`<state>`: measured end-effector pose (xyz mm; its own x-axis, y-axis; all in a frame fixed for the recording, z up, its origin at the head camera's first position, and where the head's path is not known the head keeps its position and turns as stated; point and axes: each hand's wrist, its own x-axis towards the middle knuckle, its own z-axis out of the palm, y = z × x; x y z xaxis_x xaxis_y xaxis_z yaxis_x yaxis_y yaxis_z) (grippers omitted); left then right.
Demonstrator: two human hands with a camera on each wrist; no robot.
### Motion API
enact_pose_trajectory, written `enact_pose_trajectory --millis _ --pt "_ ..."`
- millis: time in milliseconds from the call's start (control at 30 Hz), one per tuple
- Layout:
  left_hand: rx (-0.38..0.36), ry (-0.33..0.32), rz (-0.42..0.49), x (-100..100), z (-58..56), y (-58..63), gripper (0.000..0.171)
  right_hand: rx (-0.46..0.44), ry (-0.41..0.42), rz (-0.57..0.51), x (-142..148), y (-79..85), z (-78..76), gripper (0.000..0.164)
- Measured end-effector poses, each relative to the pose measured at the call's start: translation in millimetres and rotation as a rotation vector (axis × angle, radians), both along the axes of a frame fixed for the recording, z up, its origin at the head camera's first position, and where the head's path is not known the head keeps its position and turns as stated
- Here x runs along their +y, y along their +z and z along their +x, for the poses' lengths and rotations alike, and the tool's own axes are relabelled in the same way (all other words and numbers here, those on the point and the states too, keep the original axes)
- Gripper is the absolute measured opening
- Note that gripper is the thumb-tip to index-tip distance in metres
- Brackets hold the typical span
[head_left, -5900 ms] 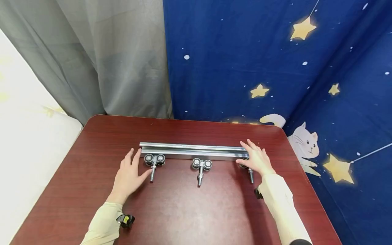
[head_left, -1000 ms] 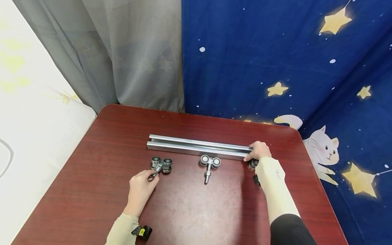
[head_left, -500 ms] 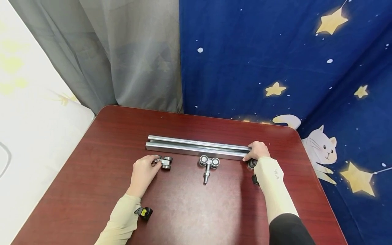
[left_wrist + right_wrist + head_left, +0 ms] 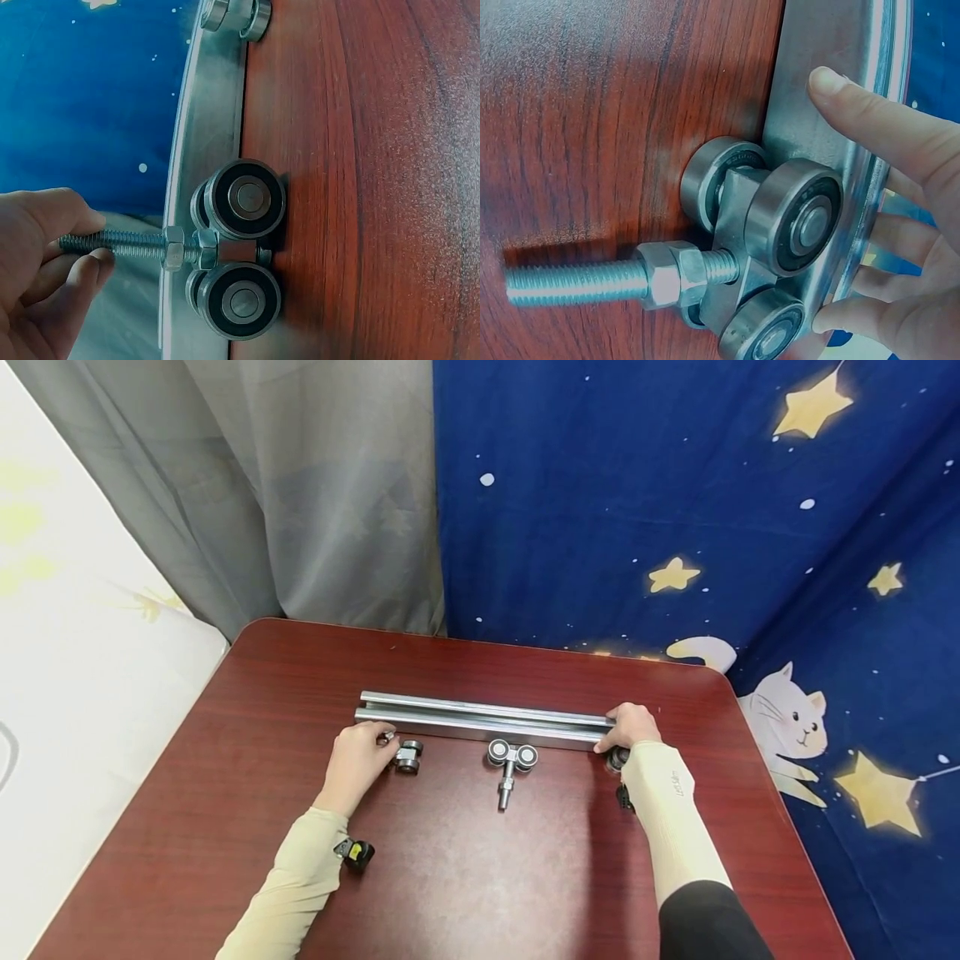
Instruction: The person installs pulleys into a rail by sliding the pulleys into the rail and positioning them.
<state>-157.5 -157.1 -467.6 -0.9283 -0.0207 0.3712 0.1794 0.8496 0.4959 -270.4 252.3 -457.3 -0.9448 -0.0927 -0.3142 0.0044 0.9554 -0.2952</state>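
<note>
Head view: one metal rail (image 4: pixel 465 723) lies on the counter (image 4: pixel 480 877); along its near side I count three trolleys (image 4: pixel 508 755): the left trolley (image 4: pixel 407 757), pinched by the left hand (image 4: pixel 352 763); the middle trolley (image 4: pixel 506 767); the right trolley (image 4: pixel 618 759), partly hidden by the right hand (image 4: pixel 633 727). Left wrist: that hand pinches one bolt (image 4: pixel 135 244) with two nuts (image 4: pixel 173 250), four wheels (image 4: pixel 247 199) beyond. Right wrist: thumb (image 4: pixel 870 114) and fingers (image 4: pixel 904 238) grip the rail from opposite sides
</note>
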Motion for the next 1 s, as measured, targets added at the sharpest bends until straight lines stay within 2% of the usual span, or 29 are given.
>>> enact_pose_trajectory --millis 233,333,433,533,700,867,1000 --pt "-0.040 0.007 -0.002 -2 2.1 -0.5 0.016 -0.001 -0.001 -0.004 1 -1.3 0.0 0.076" --pt "-0.032 0.005 0.013 -3 3.9 -4.0 0.020 0.011 0.006 -0.011 0 -2.1 0.1 0.076" --pt "-0.010 -0.006 0.081 -4 6.5 -9.6 0.024 0.018 0.012 -0.011 1 -3.2 0.6 0.075" --pt "0.003 -0.014 0.207 -3 9.2 -18.4 0.027 0.021 0.008 -0.013 1 -3.5 0.9 0.075" --pt "0.056 0.014 0.376 0 11.3 -34.7 0.023 0.020 0.006 -0.014 2 -5.0 -0.4 0.076" --pt "0.116 0.057 0.454 2 12.8 -45.9 0.022 0.024 0.009 -0.018 1 -4.3 1.2 0.076" --pt "0.149 0.094 0.452 4 13.3 -53.5 0.022 0.028 0.004 -0.020 0 -4.6 3.7 0.075"
